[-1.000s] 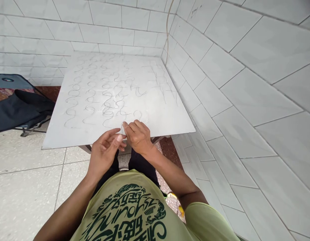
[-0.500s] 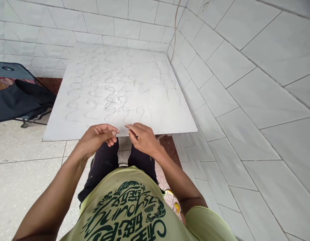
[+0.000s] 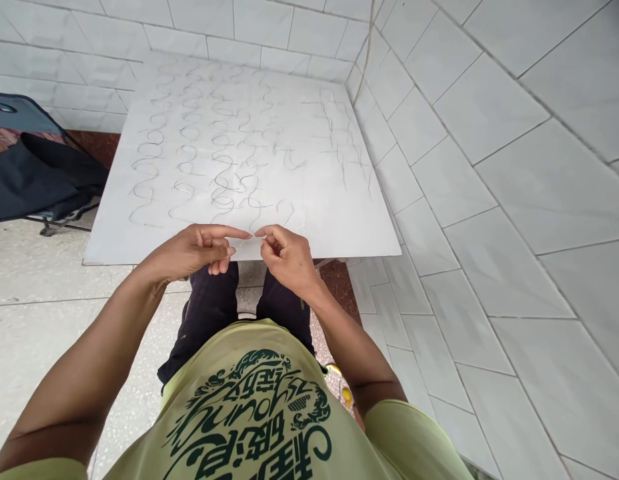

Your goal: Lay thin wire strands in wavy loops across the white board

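Above the front edge of a white board, my two hands almost meet at the fingertips. My left hand has its index finger stretched toward the right, while thumb and middle finger pinch a thin wire-like strand. The strand slants up between the hands. My right hand is closed, its index fingertip and thumb at the strand's other end. Rows of thin curved strands lie on the board beyond the hands. Straighter strands lie at the board's right.
Tiled walls border the board at the back and right. A cable runs down the corner. A folding chair with dark cloth stands at the left. My legs are below the board's front edge.
My left index finger has straightened out from its bent pose. The hands have come closer, and the strand now slants between them. The view has tilted slightly downward.
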A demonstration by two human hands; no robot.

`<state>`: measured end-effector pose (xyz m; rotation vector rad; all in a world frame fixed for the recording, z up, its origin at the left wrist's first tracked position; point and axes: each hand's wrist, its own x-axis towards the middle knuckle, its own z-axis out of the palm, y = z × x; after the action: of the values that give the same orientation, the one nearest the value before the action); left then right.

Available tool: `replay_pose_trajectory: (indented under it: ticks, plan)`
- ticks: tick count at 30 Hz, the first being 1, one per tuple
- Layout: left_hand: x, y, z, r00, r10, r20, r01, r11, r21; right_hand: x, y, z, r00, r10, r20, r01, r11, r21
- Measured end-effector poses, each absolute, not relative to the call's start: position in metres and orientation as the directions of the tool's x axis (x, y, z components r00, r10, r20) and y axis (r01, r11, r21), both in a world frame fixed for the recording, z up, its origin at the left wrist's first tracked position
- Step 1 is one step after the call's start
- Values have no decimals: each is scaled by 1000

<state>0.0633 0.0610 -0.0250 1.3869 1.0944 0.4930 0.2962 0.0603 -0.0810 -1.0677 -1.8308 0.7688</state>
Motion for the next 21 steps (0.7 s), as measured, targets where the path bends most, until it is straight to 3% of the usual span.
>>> replay_pose_trajectory:
  ticks: [7,21]
  plan:
    - [61,61,-22,481,824,-298,361,124,924,295,55,-76,-224,938,265,382,334,-862]
    - [72,54,-25,461,818,-343,388,162,907,294,58,-84,-158,893,422,356,450,-819]
